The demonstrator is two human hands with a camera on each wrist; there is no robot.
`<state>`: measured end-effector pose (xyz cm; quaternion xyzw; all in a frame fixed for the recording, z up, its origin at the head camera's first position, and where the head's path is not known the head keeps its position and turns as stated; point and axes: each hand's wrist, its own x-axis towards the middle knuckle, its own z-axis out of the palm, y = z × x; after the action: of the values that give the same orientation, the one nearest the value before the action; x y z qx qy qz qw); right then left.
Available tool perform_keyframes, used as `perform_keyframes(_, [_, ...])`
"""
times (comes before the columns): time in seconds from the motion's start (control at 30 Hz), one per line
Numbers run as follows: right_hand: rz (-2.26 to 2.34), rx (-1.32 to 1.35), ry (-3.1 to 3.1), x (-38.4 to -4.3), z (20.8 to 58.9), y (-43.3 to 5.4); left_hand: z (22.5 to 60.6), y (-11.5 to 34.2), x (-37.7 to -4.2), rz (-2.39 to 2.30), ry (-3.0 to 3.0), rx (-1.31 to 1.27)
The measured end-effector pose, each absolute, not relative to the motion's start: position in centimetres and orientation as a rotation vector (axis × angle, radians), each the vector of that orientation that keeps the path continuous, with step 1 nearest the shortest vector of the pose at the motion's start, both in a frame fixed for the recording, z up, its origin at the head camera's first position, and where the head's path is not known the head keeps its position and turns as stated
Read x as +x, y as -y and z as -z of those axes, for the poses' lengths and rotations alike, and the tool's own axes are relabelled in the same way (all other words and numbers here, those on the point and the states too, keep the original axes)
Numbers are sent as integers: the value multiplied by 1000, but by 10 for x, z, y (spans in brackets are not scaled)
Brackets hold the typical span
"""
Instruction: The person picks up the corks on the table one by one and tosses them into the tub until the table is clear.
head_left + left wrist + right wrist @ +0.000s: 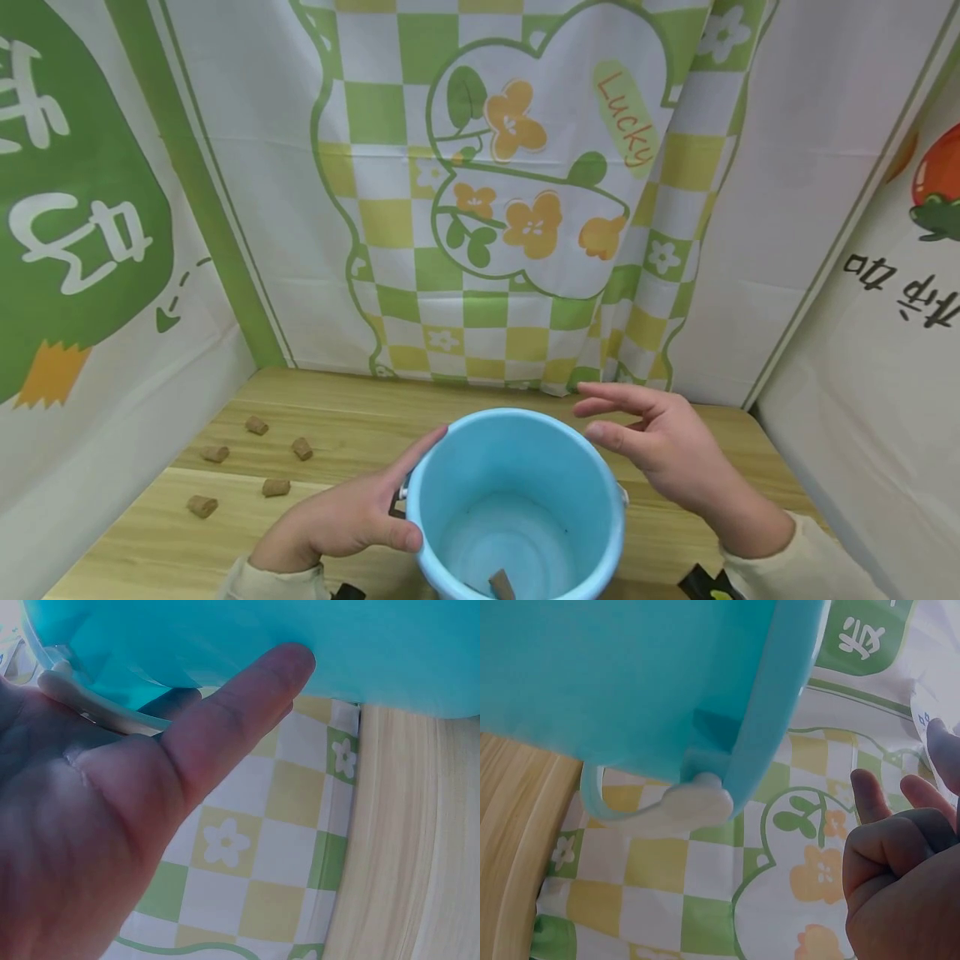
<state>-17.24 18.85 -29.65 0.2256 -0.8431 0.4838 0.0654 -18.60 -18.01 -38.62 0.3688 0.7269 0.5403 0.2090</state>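
A light blue bucket (pixel 510 458) stands upright at the table's front. One brown cork-like piece (pixel 501 585) is inside it, near the bottom of the head view. Against the bucket's left side rests my left hand (pixel 356 508), thumb and fingers spread along the outer wall. In the left wrist view its straight fingers (pixel 247 712) touch the blue wall beside the white handle. My right hand (pixel 667 446) hovers just off the right rim, fingers loosely bent and holding nothing. The right wrist view shows a gap between that hand (pixel 907 870) and the bucket (pixel 630 682).
Several brown cork-like pieces (pixel 275 487) lie scattered on the left of the wooden table (pixel 360 400). A checked, flower-printed cloth (pixel 480 321) hangs behind the table. Printed white sheets stand along the left (pixel 202 317) and right (pixel 847 400) sides.
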Motion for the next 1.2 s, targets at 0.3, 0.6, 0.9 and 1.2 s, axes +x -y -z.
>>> perform_keyframes(0.3, [-1517, 577, 2533, -177, 297, -205, 386, 180, -185, -1496, -2034, 1004])
perform_keyframes(0.6, [-1678, 459, 2470, -188, 303, -229, 386, 180, -185, -1487, -2058, 1027])
perform_keyframes(0.9, [-2049, 361, 2286, -207, 323, -257, 384, 180, -184, -1490, -2063, 1074])
perform_keyframes(1.2, [-2214, 250, 2220, -222, 344, -288, 385, 180, -185, -1484, -2068, 1047])
